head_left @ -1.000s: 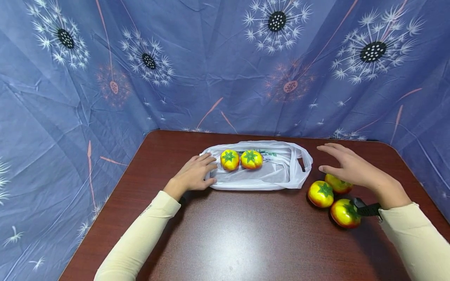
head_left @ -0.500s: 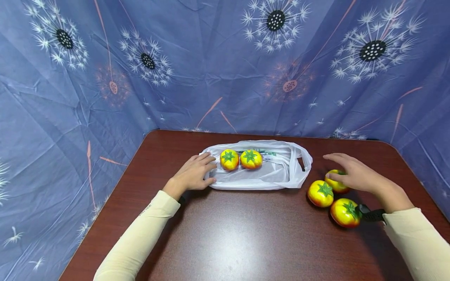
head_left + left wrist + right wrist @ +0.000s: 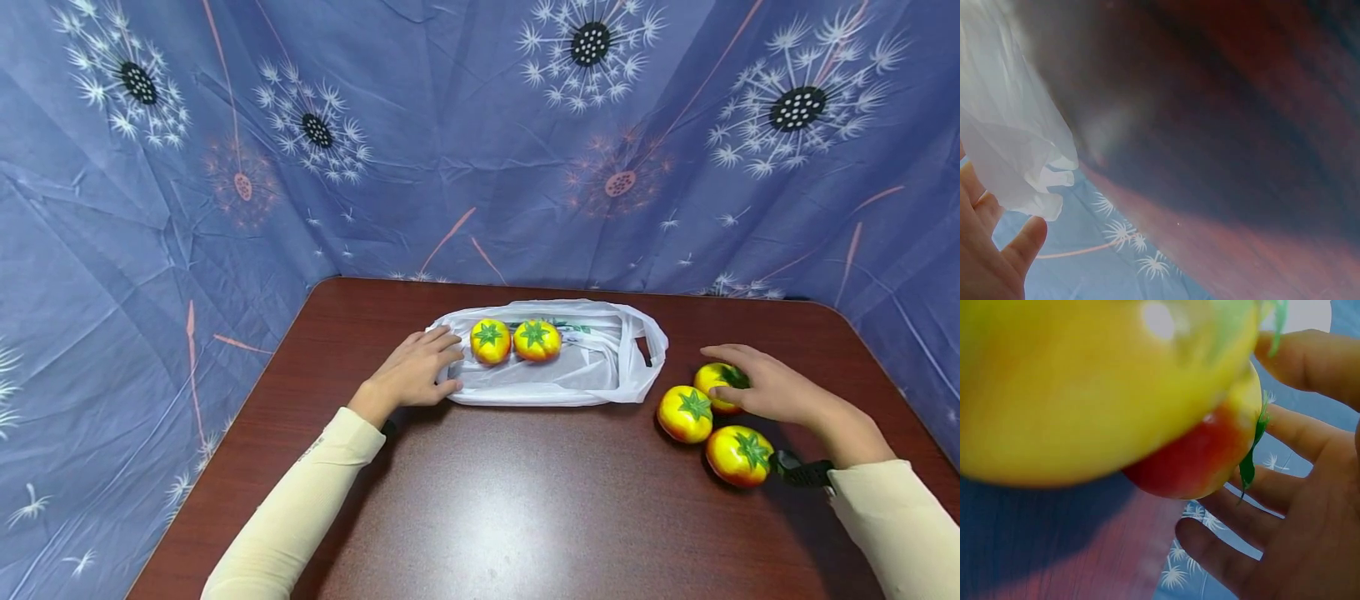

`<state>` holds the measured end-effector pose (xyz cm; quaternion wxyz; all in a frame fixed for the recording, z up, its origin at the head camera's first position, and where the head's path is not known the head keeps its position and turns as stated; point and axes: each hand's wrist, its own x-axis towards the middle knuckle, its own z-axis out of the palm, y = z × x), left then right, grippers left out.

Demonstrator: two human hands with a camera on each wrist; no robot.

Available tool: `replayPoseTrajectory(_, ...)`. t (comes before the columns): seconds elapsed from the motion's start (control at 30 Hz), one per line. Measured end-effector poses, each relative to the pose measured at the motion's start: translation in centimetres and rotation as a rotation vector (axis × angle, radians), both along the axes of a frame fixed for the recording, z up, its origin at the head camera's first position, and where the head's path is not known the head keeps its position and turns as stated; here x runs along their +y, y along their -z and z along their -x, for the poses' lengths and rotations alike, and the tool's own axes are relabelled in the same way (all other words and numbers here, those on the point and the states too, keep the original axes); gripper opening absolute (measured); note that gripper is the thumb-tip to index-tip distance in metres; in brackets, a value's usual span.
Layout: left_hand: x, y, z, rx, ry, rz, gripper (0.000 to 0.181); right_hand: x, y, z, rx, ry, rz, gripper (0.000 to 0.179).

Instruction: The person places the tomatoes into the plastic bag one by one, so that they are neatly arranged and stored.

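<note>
A white plastic bag (image 3: 532,395) lies spread on the table with two yellow-red tomatoes, one on the left (image 3: 490,343) and one beside it (image 3: 537,342). My left hand (image 3: 414,368) rests at the bag's left end, fingers spread over its edge; in the left wrist view the thumb is at the plastic (image 3: 1010,119). To the right, my right hand (image 3: 780,387) is over the back tomato (image 3: 711,380) of a group of three, its fingers loosely spread around it. In the right wrist view that tomato (image 3: 1188,459) appears between spread fingers, behind a nearer tomato (image 3: 1079,394).
The group's other tomatoes sit on the table, one at the left (image 3: 685,414) and one in front (image 3: 738,456), near the black wrist strap (image 3: 806,472). A blue dandelion-print cloth (image 3: 480,150) hangs behind the dark wooden table (image 3: 465,500). The bag's handle (image 3: 651,358) points right.
My right hand has moved down and to the right, from above the group to around the back tomato. The left hand and the bag have stayed in place.
</note>
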<state>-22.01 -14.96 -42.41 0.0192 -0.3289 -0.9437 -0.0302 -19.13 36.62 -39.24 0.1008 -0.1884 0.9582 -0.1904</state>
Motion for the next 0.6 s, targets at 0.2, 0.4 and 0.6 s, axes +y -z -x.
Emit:
replayPoseTrajectory(0.2, 0.12, 0.07, 0.17, -0.002, 0.005, 0.007, 0.050, 0.43, 0.27, -0.34, -0.063, -0.005, -0.010, 0.066)
replayPoseTrajectory(0.4, -0.05, -0.06, 0.00, 0.006, 0.010, 0.007, 0.049, 0.48, 0.18, -0.22, -0.085, -0.005, -0.034, 0.071)
replayPoseTrajectory(0.6, -0.03, -0.05, 0.07, 0.012, 0.017, 0.002, 0.049, 0.45, 0.15, -0.30, -0.081, -0.002, -0.030, 0.074)
